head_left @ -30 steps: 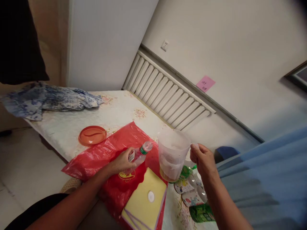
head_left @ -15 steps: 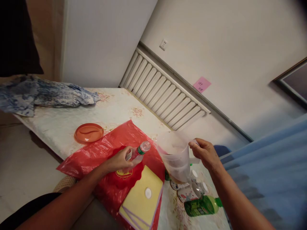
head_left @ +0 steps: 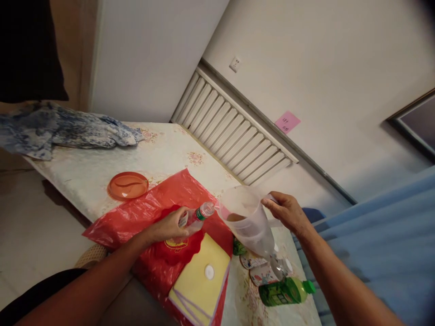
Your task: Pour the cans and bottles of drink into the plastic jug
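My left hand point(head_left: 170, 226) is closed round a small clear plastic bottle point(head_left: 199, 215) with a green and white label, held tilted over a red plastic bag point(head_left: 146, 217). My right hand point(head_left: 287, 212) grips the handle of a translucent plastic jug point(head_left: 249, 224). The jug is tipped to the left, its spout close to the bottle's open mouth. A little brownish liquid shows inside the jug.
A yellow envelope stack point(head_left: 202, 280) lies on the red bag. An orange lid point(head_left: 128, 186) and a blue patterned cloth point(head_left: 64, 131) lie further back on the flowered table point(head_left: 102, 167). A green bottle point(head_left: 283, 292) and small printed cups point(head_left: 261, 271) lie under the jug. A radiator point(head_left: 234, 131) lines the wall.
My right hand has tipped the jug from upright over to the left, bringing its spout to the bottle's mouth. My left hand kept the bottle nearly still.
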Available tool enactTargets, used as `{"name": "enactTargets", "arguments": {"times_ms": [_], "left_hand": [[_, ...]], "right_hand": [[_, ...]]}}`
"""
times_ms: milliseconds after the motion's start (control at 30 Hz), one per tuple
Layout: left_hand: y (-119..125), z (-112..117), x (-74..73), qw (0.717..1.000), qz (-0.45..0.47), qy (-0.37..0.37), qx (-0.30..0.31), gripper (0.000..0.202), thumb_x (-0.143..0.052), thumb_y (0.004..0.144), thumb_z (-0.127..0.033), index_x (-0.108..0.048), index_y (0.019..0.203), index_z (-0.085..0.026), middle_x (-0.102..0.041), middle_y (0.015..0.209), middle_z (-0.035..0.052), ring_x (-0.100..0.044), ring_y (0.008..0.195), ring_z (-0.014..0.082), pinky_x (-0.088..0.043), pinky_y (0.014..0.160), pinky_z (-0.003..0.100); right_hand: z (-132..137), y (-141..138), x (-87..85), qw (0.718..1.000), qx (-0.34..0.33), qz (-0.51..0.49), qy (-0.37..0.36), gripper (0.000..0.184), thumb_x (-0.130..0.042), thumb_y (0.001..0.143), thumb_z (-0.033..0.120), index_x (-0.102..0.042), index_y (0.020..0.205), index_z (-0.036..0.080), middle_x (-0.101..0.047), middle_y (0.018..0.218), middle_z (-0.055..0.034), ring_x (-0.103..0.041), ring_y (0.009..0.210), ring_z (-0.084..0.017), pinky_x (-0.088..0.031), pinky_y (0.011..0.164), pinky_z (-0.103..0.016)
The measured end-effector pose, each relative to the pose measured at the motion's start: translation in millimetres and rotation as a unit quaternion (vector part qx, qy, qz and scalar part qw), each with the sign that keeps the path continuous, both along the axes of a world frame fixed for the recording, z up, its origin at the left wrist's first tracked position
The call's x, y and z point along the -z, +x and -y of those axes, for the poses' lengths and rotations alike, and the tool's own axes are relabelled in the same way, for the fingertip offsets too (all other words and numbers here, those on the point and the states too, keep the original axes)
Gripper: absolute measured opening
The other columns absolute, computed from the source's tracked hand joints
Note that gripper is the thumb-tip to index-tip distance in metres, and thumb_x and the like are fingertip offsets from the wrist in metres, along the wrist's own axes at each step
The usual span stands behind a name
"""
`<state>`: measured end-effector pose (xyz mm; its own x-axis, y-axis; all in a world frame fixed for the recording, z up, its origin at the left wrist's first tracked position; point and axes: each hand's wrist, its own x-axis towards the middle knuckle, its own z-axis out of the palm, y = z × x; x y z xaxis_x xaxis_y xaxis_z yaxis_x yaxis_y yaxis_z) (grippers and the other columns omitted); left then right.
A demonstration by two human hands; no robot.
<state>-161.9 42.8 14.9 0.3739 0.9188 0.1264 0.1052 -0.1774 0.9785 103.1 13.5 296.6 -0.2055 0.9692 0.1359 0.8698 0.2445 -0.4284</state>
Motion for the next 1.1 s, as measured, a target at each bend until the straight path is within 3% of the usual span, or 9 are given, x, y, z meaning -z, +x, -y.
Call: {"name": "enactTargets", "arguments": {"times_ms": [633, 1100], "left_hand": [[-7, 7, -17.6, 0.999, -0.027, 0.007, 0.019, 0.047, -0.066, 0.063, -0.034, -0.052, 0.106, -0.022, -0.053, 0.087, -0.0019, -0.047, 0.077, 0.0152, -0.037, 0.067, 0.026], [-6, 8, -17.7, 0.999, -0.032, 0.017, 0.012, 0.046, -0.069, 0.065, -0.039, -0.052, 0.104, -0.022, -0.052, 0.083, -0.0030, -0.048, 0.072, 0.0144, -0.039, 0.063, 0.024]], "right_hand": [[-9, -11, -10.9, 0.995, -0.043, 0.092, 0.008, 0.050, -0.056, 0.082, 0.063, -0.045, 0.061, 0.019, -0.033, 0.059, 0.0048, -0.031, 0.056, -0.010, -0.025, 0.049, -0.024], [-11, -24, -19.9, 0.990, -0.068, 0.121, 0.013, 0.049, -0.056, 0.083, 0.062, -0.044, 0.060, 0.020, -0.036, 0.058, 0.0043, -0.032, 0.056, -0.010, -0.026, 0.049, -0.024]]}}
